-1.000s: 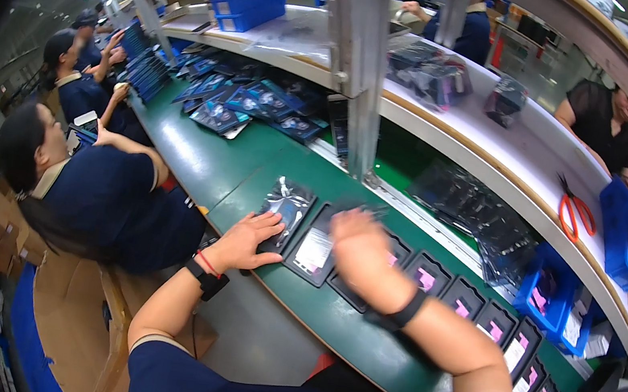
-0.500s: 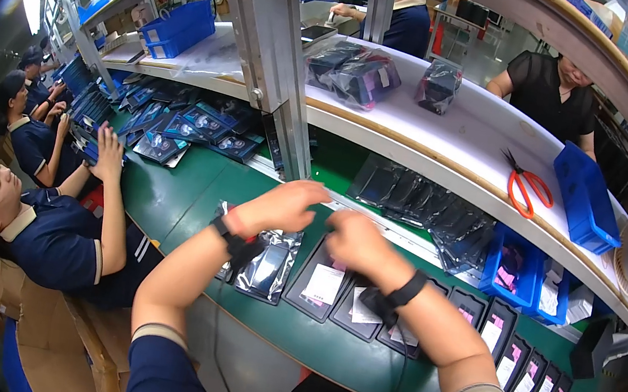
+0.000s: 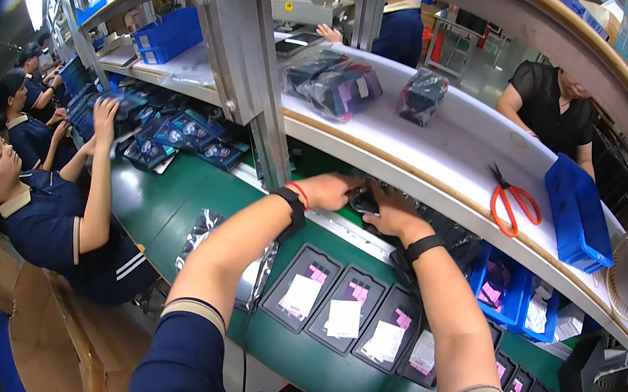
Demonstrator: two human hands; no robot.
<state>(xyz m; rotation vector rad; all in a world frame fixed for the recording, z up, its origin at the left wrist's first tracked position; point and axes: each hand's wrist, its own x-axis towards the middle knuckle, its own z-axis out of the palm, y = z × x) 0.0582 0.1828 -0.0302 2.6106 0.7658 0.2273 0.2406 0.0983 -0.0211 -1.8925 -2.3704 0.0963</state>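
Both my hands reach in under the white shelf, at the row of black items in clear plastic bags. My left hand has its fingers bent against the near left side of one black bagged packet. On that packet's right side, my right hand grips with thumb and fingers; part of the packet is hidden by the hands. Black trays holding white paper slips and pink pieces stand in a row on the green bench between my forearms. Under my left forearm lie silver bags, partly covered.
On the shelf lie orange-handled scissors, a blue bin and wrapped dark boxes. More blue bins stand below. A metal post rises left of my hands. A co-worker handles dark packs at the left.
Both hands have moved forward under the shelf, from above the trays to the bagged packets, and have taken hold of one. The view has shifted slightly, uncovering more trays.
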